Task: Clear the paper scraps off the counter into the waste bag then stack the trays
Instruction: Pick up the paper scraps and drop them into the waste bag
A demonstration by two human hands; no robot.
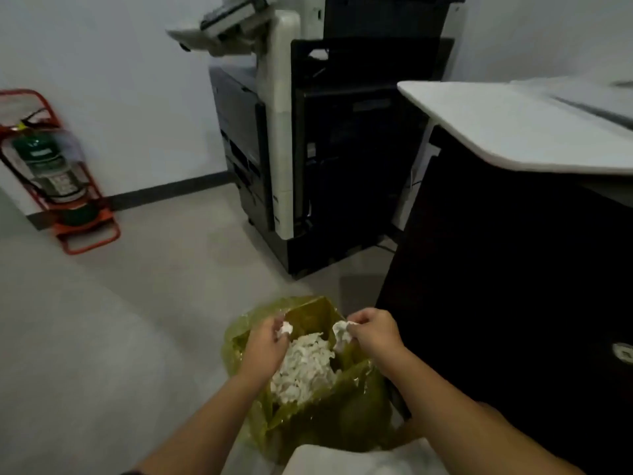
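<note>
A yellow-green waste bag [359, 402] stands open on the floor below me, lining a box. A heap of white paper scraps [306, 365] lies inside it. My left hand [267, 344] hovers over the bag's left side and holds a crumpled white scrap [285, 328] in curled fingers. My right hand [371, 332] is over the bag's right side and grips another white scrap [340, 332] that hangs down from its fingers. The white counter [507, 132] is at the upper right. No trays are clearly visible.
A large copier [308, 138] stands against the back wall beyond the bag. The counter's dark cabinet front [513, 303] is close on the right. A fire extinguisher in an orange stand [54, 173] leans at the left wall. Grey floor [120, 320] lies to the left.
</note>
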